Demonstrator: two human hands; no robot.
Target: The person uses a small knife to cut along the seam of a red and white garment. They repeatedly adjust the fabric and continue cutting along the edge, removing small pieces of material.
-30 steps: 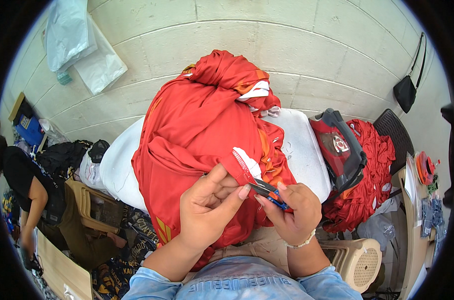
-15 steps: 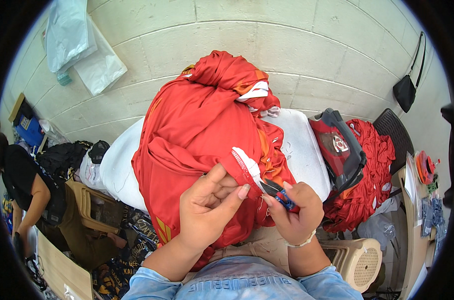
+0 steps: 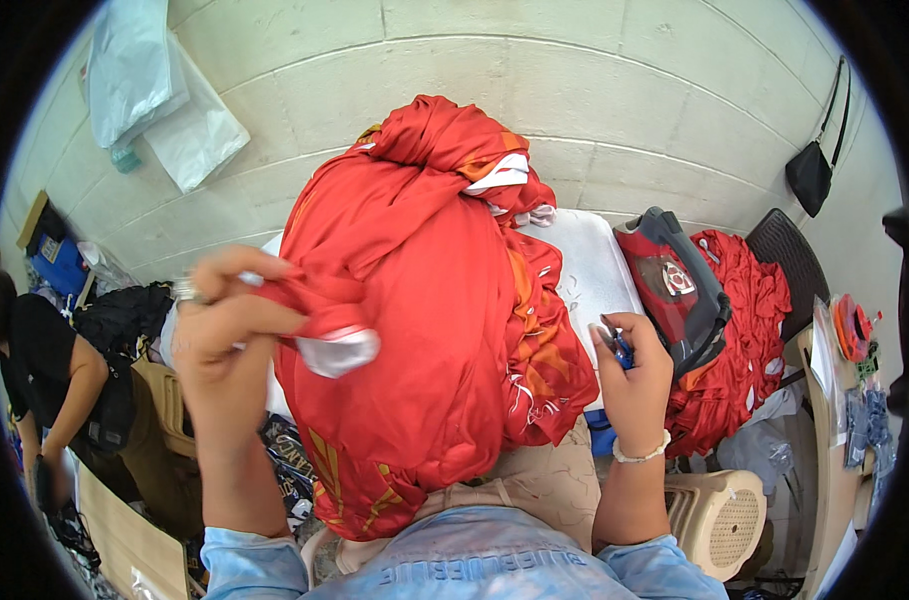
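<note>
A large heap of shiny red fabric (image 3: pixel 404 250) with orange and white patches lies in front of me on a white padded surface (image 3: pixel 594 255). My left hand (image 3: pixel 224 315), somewhat blurred, is raised over the heap's left side. Its fingers pinch a red garment piece with a white edge (image 3: pixel 339 350). At the right of the heap, my right hand (image 3: pixel 642 385) is closed around small blue-handled scissors (image 3: pixel 620 348), apart from the fabric. Loose white threads (image 3: pixel 529 405) hang on the heap's lower right.
Right of the heap stand a grey-and-red case (image 3: pixel 674 285) and another pile of red fabric (image 3: pixel 744 310). A beige plastic stool (image 3: pixel 724 515) is at lower right. To the left, a person in black (image 3: pixel 44 365) bends beside a wooden table (image 3: pixel 129 540). A pale block wall rises behind.
My left hand has swung left and up with the garment piece. My right hand has drawn the scissors away from the fabric to the right.
</note>
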